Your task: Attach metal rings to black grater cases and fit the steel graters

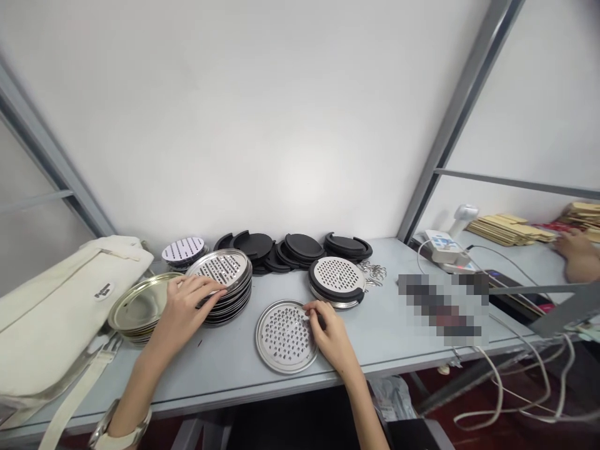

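Observation:
My left hand [190, 303] is at the near edge of a tall stack of round metal grater discs [225, 265], its fingers closed on the rim of the top one, which has rows of slots. Flat on the table in front of me lies another grater disc [287, 337], silver with many small raised holes. The bent fingers and thumb of my right hand [330, 331] are closed at its upper right rim. Behind it stands a grater disc [338, 275] with a black curved holder around part of its edge, resting on another metal piece.
Gold-coloured lids [140, 306] are stacked at left beside a cream bag [65, 312]. Black round holders [302, 247] and a slotted disc pile [182, 250] line the wall. Small metal pieces [374, 273] lie right. Another person's hand [579, 253] is near cardboard pieces [506, 230]; cables hang below.

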A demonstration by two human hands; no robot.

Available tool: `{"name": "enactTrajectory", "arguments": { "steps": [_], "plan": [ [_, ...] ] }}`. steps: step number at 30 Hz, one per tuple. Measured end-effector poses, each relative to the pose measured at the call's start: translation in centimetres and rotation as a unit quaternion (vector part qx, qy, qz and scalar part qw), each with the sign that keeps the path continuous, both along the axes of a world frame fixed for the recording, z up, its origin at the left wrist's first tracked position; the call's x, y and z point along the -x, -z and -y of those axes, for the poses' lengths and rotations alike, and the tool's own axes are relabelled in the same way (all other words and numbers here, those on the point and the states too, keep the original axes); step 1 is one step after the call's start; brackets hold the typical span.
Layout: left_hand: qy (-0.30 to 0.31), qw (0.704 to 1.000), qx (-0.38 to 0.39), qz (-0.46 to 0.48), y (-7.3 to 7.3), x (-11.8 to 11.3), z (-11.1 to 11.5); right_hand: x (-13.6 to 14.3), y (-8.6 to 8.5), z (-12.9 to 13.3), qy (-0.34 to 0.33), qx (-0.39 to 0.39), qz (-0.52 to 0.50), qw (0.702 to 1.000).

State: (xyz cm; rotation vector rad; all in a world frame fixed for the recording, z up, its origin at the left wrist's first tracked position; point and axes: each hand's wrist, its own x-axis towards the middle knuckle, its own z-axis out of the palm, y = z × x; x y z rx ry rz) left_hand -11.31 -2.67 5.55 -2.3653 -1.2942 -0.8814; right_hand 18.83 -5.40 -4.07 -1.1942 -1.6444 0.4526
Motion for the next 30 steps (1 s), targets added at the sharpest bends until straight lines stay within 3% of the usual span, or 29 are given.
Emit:
{"name": "enactTrajectory", "arguments": {
  "steps": [4,8,12,14,17,20,24,27,28,30],
  "plan": [
    [-0.018,0.995,-0.095,0.023,-0.6,0.0,-0.5,0.0,0.1,0.0,0.002,-0.004,-0.002,1.000],
    [-0.021,0.974,-0.199,0.104,-2.3,0.1,-0.4,0.0,0.1,-0.1,0.002,0.005,-0.007,1.000],
    [0.011,0.944,-0.271,0.187,-4.5,-1.1,1.7,-0.1,0.0,0.0,0.003,0.007,-0.015,1.000],
    [0.046,0.937,-0.264,0.225,-5.2,-2.2,3.0,-0.1,-0.1,0.1,0.006,0.003,-0.021,1.000],
    [0.105,0.930,-0.115,0.334,-4.5,-4.3,4.2,0.0,-0.4,0.3,0.015,0.000,-0.054,0.998],
    [0.096,0.892,0.101,0.429,-1.9,-6.5,4.3,0.0,-0.7,0.7,0.009,0.020,-0.116,0.993],
    [0.098,0.750,0.340,0.559,2.5,-9.0,3.5,-0.2,-0.8,1.0,0.002,0.051,-0.170,0.984],
    [0.095,0.642,0.448,0.615,4.7,-9.9,3.1,-0.3,-0.8,0.9,0.039,0.040,-0.146,0.988],
    [0.093,0.623,0.463,0.623,5.1,-10.0,3.1,-0.3,-0.8,0.9,0.048,0.033,-0.137,0.989],
    [0.087,0.613,0.474,0.626,5.8,-9.8,3.0,-0.3,-0.8,0.7,0.054,0.025,-0.119,0.991]
  ]
}}
